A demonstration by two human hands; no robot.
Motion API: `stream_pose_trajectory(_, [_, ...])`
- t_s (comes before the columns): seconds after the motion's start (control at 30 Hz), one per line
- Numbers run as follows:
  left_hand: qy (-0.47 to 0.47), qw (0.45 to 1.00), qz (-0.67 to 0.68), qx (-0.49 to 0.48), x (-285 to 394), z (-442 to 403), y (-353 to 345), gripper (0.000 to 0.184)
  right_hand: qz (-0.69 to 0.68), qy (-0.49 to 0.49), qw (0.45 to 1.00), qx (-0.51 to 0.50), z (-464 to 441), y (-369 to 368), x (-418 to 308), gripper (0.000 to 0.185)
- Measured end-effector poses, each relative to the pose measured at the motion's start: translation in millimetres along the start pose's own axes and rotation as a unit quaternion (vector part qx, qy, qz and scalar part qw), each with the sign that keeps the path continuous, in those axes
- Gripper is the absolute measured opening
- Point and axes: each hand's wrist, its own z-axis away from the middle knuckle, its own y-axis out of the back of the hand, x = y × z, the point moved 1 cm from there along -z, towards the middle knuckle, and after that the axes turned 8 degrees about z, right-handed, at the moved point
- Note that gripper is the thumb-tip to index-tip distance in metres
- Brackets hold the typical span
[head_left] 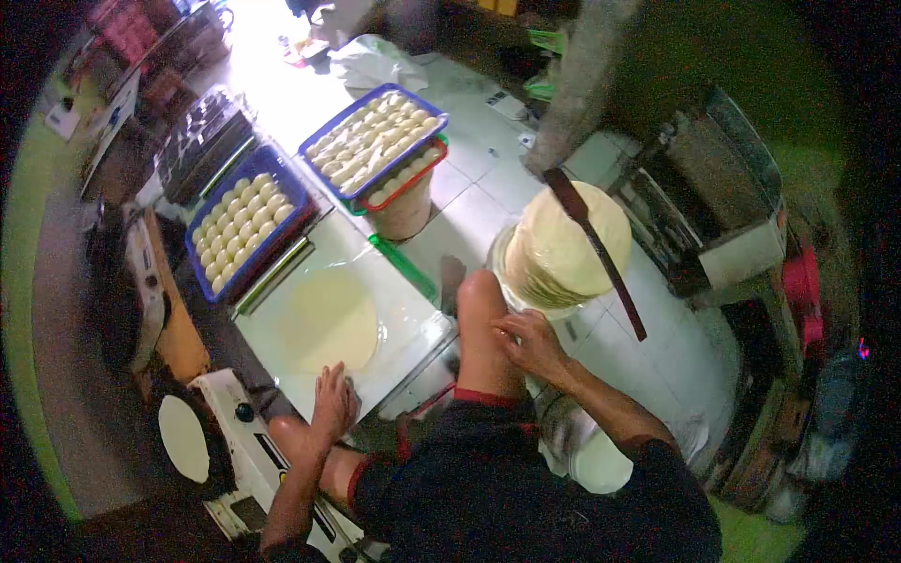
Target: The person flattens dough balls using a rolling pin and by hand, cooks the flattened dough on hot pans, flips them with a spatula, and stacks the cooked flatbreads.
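Note:
A thin, round sheet of pale dough (pixel 333 319) lies on a shiny white work surface (pixel 267 338). My left hand (pixel 335 402) rests at its near edge, fingers stretched out and touching the surface by the dough. Beside my right knee hovers or rests my right hand (pixel 533 345), its fingers loosely bent; nothing shows in it. Just beyond that hand stands a tall stack of thin round flatbreads (pixel 563 246). Across the top of the stack lies a long dark spatula (pixel 601 253), its handle sticking out over the floor.
Dough balls fill a blue tray (pixel 199 272) at left and another blue tray (pixel 324 190) set on a tub (pixel 404 218). A pale flat round (pixel 184 439) sits on a dark griddle at lower left, beside a white appliance (pixel 230 413). A metal box (pixel 741 253) stands right.

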Motion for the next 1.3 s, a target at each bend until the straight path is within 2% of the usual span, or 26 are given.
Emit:
stream_pose_trajectory(0.03, [0.039,0.998,0.047,-0.028,-6.3,-16.6,16.8,0.028,-0.007,0.059,0.997,0.038,-17.2,-3.6,-11.8,0.02])
stream_pose_trajectory(0.13, [0.167,0.97,0.174,-0.005,-32.8,-67.1,77.1,0.029,-0.125,0.048,0.99,-0.036,-69.4,-27.2,-57.3,0.016])
stream_pose_trajectory(0.17, [0.125,0.986,0.113,0.019,-62.3,-81.0,84.3,0.031,-0.12,0.001,0.982,-0.144,-92.2,-16.0,-86.4,0.017])
stream_pose_trajectory(0.2, [0.122,0.989,0.079,0.027,-75.5,-98.2,110.9,0.032,-0.12,0.033,0.982,-0.139,-114.3,-37.3,-94.6,0.018])
stream_pose_trajectory(0.27, [0.093,0.98,-0.014,0.176,-99.0,-137.6,165.6,0.029,-0.118,0.089,0.982,-0.121,-158.3,-95.4,-99.9,0.02])
stream_pose_trajectory(0.3, [0.153,0.975,-0.039,0.156,-113.2,-160.4,195.9,0.03,-0.096,0.104,0.984,-0.11,-184.8,-116.0,-107.1,0.022])
stream_pose_trajectory(0.33, [0.17,0.966,-0.074,0.181,-113.5,-173.9,229.8,0.03,-0.117,0.1,0.984,-0.092,-208.0,-133.9,-117.6,0.02])
stream_pose_trajectory(0.37, [0.149,0.945,-0.127,0.263,-118.2,-187.5,257.4,0.03,-0.101,0.096,0.985,-0.101,-230.7,-154.0,-124.6,0.018])
stream_pose_trajectory(0.4, [0.124,0.914,-0.18,0.342,-120.1,-195.8,277.3,0.03,-0.049,0.164,0.985,-0.02,-253.4,-192.6,-120.2,0.016])
stream_pose_trajectory(0.5, [0.011,0.858,-0.192,0.476,-105.8,-201.3,318.3,0.027,-0.049,0.193,0.979,-0.036,-303.6,-235.2,-139.6,0.019])
stream_pose_trajectory(0.57, [0.01,0.894,-0.078,0.441,-75.8,-182.7,303.5,0.029,-0.035,0.224,0.974,-0.02,-319.2,-261.9,-150.5,0.019])
stream_pose_trajectory(0.63, [0.054,0.932,0.13,0.334,-66.6,-160.8,245.6,0.028,-0.018,0.239,0.97,-0.034,-323.8,-274.7,-162.1,0.021])
stream_pose_trajectory(0.67, [0.047,0.937,0.171,0.302,-78.7,-150.8,199.3,0.028,-0.008,0.243,0.969,-0.039,-323.8,-276.6,-164.9,0.022])
stream_pose_trajectory(0.7, [0.099,0.951,0.164,0.244,-76.1,-140.5,166.5,0.027,-0.029,0.249,0.966,-0.059,-321.9,-278.2,-163.9,0.01])
stream_pose_trajectory(0.73, [0.102,0.955,0.161,0.228,-86.0,-132.0,130.4,0.028,-0.004,0.268,0.963,-0.036,-321.4,-279.2,-164.0,0.009])
stream_pose_trajectory(0.8, [0.127,0.949,0.176,0.23,-99.8,-131.1,92.9,0.032,0.049,0.308,0.95,0.007,-318.4,-287.1,-160.1,0.012])
stream_pose_trajectory(0.83, [0.132,0.948,0.158,0.244,-108.8,-132.6,78.8,0.033,0.101,0.338,0.935,0.027,-312.8,-292.8,-156.9,0.025])
stream_pose_trajectory(0.9, [0.148,0.943,0.156,0.254,-123.0,-140.5,63.6,0.035,0.018,0.386,0.922,-0.023,-314.5,-293.5,-148.0,0.028])
stream_pose_trajectory(0.97, [0.083,0.954,0.14,0.251,-140.5,-144.0,58.2,0.033,-0.111,0.42,0.895,-0.107,-324.8,-293.9,-134.4,0.032])
stream_pose_trajectory(1.07, [0.015,0.952,0.174,0.253,-153.9,-144.9,51.2,0.026,-0.024,0.303,0.908,-0.29,-350.4,-239.8,-147.0,0.043])
stream_pose_trajectory(1.1, [0.013,0.949,0.203,0.243,-152.6,-144.7,48.1,0.025,0.106,0.289,0.87,-0.384,-367.8,-219.3,-153.5,0.052])
stream_pose_trajectory(1.13, [0.011,0.945,0.231,0.231,-149.8,-144.1,45.3,0.023,0.223,0.297,0.776,-0.509,-387.9,-214.1,-160.3,0.049])
stream_pose_trajectory(1.17, [0.013,0.937,0.254,0.24,-148.4,-141.7,37.9,0.015,0.13,0.321,0.768,-0.538,-394.0,-211.3,-154.0,0.047])
stream_pose_trajectory(1.2, [0.093,0.919,0.319,0.212,-140.7,-138.5,43.5,0.016,0.036,0.343,0.752,-0.562,-397.8,-208.5,-142.4,0.045])
stream_pose_trajectory(1.27, [0.245,0.852,0.437,0.152,-123.7,-132.1,54.6,0.021,-0.279,0.196,0.671,-0.658,-382.8,-222.6,-122.6,0.05])
stream_pose_trajectory(1.3, [0.252,0.816,0.474,0.215,-118.1,-130.5,56.7,0.031,-0.299,0.061,0.687,-0.66,-366.5,-247.4,-93.2,0.06])
